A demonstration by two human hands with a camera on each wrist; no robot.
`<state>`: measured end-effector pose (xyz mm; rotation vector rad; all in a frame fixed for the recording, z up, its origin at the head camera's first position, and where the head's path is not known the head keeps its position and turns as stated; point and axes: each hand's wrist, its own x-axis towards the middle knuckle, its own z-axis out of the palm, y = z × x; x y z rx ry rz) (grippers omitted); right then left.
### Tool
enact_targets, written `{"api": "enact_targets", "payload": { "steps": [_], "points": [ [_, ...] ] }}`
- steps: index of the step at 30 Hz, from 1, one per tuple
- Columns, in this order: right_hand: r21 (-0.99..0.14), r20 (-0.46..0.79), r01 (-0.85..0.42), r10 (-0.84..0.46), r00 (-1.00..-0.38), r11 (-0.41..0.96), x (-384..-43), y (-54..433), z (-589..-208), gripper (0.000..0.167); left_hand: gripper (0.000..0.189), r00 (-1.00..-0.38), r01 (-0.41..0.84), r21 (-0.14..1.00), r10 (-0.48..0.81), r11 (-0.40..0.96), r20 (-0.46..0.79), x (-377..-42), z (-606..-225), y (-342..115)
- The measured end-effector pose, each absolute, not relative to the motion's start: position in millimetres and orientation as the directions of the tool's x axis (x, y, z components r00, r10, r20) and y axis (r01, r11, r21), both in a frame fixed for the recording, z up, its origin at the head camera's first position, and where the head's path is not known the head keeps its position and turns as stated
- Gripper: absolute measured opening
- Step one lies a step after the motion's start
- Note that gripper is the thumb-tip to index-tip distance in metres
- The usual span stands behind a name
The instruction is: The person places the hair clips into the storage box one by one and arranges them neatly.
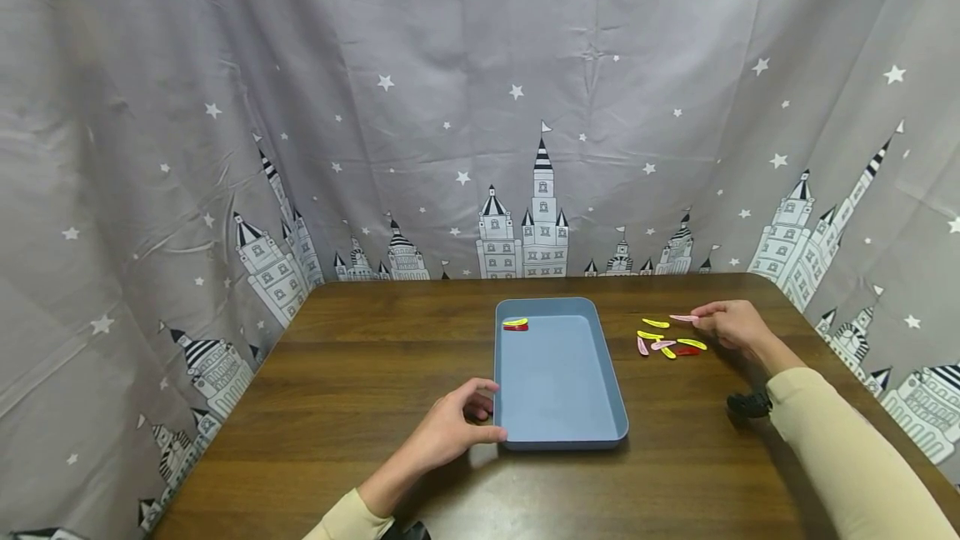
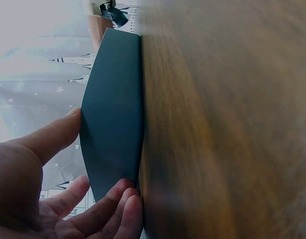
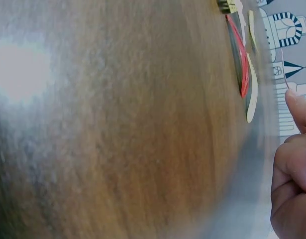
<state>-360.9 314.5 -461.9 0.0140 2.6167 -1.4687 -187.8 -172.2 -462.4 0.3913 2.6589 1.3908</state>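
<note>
At the right of the head view, my right hand (image 1: 738,326) pinches a pink hair clip (image 1: 681,318) between thumb and fingertips. Just left of it, on the table, lie several snap hair clips: yellow ones (image 1: 692,344), pink ones (image 1: 642,347) and a red one (image 1: 688,351). A blue-grey tray (image 1: 558,390) stands mid-table, with a yellow clip (image 1: 515,322) and a red clip (image 1: 517,328) in its far left corner. My left hand (image 1: 457,423) rests against the tray's left side, thumb by the near corner; in the left wrist view its fingers (image 2: 128,206) touch the outer wall.
The brown wooden table (image 1: 360,373) carries everything. A grey curtain (image 1: 420,107) printed with stars and castles hangs close behind its far edge and along both sides. A dark band (image 1: 748,405) is around the right wrist.
</note>
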Motion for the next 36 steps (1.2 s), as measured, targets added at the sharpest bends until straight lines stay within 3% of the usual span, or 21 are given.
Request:
{"api": "enact_targets", "payload": {
  "steps": [27, 36],
  "points": [
    [-0.855, -0.052, -0.025, -0.133, -0.99, 0.517, -359, 266, -427, 0.045, 0.059, -0.959, 0.178, 0.819, 0.283, 0.545, 0.019, -187, -462, -173],
    [-0.82, 0.011, -0.104, -0.166, -0.986, 0.563, -361, 250, -418, 0.038, 0.059, -0.958, 0.179, 0.816, 0.287, 0.549, 0.017, -187, -462, -173]
  ]
}}
